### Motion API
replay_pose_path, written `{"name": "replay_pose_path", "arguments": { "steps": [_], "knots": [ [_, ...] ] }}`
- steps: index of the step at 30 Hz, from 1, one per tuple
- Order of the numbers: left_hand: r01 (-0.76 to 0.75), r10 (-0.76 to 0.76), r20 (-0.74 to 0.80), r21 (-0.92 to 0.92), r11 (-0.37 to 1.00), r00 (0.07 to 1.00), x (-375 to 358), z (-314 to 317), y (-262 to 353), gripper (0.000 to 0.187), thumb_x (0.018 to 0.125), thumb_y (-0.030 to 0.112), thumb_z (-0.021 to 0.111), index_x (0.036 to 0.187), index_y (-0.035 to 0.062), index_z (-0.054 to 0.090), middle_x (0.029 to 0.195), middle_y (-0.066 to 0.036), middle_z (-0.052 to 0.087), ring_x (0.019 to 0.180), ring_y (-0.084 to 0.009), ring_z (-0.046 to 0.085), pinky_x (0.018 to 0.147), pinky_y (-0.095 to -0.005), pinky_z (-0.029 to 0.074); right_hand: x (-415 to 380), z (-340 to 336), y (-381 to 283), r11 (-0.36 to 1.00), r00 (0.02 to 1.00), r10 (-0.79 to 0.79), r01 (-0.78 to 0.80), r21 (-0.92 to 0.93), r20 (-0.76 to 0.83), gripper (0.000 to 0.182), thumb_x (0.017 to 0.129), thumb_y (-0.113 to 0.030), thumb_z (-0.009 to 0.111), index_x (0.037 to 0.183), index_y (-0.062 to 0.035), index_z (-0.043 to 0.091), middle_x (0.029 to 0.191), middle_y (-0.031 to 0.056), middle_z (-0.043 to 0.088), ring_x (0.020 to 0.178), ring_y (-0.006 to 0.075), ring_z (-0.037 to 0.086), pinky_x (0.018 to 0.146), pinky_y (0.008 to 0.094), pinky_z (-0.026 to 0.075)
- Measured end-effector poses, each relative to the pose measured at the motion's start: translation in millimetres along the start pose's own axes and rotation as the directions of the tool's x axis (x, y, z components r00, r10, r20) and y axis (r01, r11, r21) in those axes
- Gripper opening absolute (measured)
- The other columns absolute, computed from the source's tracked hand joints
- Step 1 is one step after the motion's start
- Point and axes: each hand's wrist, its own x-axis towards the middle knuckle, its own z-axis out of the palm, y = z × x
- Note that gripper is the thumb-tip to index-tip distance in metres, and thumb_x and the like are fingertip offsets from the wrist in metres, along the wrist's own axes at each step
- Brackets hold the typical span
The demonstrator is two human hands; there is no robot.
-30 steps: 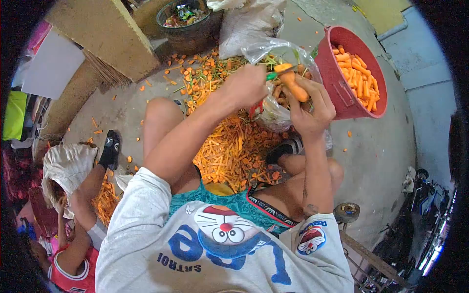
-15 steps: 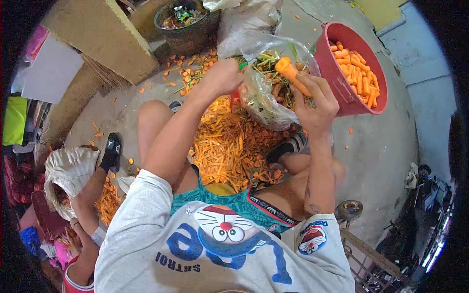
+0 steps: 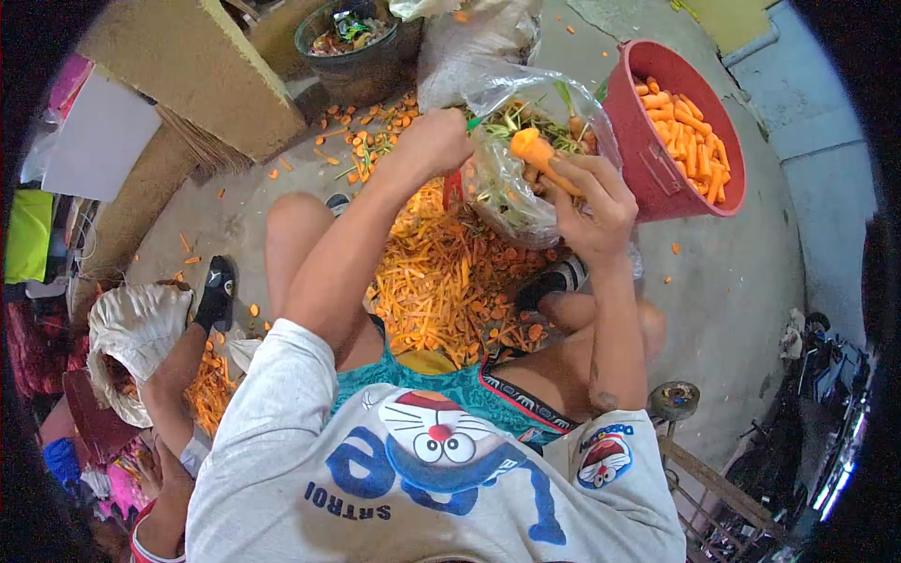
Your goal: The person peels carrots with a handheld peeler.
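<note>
Carrot (image 3: 542, 158) slants forward-left from the right hand (image 3: 599, 205) (thick end foremost).

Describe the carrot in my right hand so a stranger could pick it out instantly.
Find the red bucket, then the clear plastic bag left of it. Over the bag, the right hand holds this carrot. It alone is hand-held, its bright orange end poking out.

Green tool (image 3: 474, 123): left hand (image 3: 436, 143) is hiding most, beside plastic bag (image 3: 514, 214).
Carrot (image 3: 536, 152): right hand (image 3: 601, 208) is covering one end.
Person (image 3: 172, 497): dark edge is cropping them, below-left of plastic bag.
Clutter (image 3: 824, 403): blurring, perhaps a motorbike, below-right.
</note>
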Motion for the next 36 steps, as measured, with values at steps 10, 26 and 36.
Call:
{"name": "replay_pose_path", "arguments": {
  "steps": [10,26,36],
  "knots": [
    [-0.123,0.118,0.097,0.054,0.991,0.988,-27,-4,13,0.028,0.081,0.015,0.06,0.088,-0.0105,0.067,0.094,-0.035,0.068,0.091,-0.0478,0.07,0.084,-0.0539,0.056,-8,21,2,0.99,0.988,-0.135,0.132,0.043,0.075,0.023,0.074,0.007,0.073,0.095,-0.0038,0.073,0.096,0.0093,0.071,0.089,0.0283,0.069,0.078,0.0383,0.057],
    [-0.195,0.159,-0.145,-0.286,0.938,0.977,-13,8,9,0.028,0.084,0.018,0.065,0.098,-0.006,0.065,0.089,-0.03,0.066,0.086,-0.0459,0.066,0.078,-0.0503,0.051,-7,11,2,0.8,0.829,0.538,-0.444,0.404,-0.154,0.027,0.075,0.0,0.087,0.098,-0.0006,0.072,0.098,0.0115,0.073,0.087,0.02,0.071,0.08,0.0315,0.058],
    [-0.317,0.174,-0.293,-0.561,0.764,0.94,-2,4,4,0.022,0.093,0.024,0.076,0.094,0.0041,0.067,0.081,-0.001,0.067,0.075,-0.012,0.061,0.071,-0.0319,0.052,-20,-1,47,-0.316,0.559,0.737,-0.213,0.925,0.381,0.034,0.1,-0.017,0.057,0.129,-0.0011,0.057,0.103,0.0115,0.07,0.091,0.022,0.071,0.077,0.0346,0.059]
  ]
}}
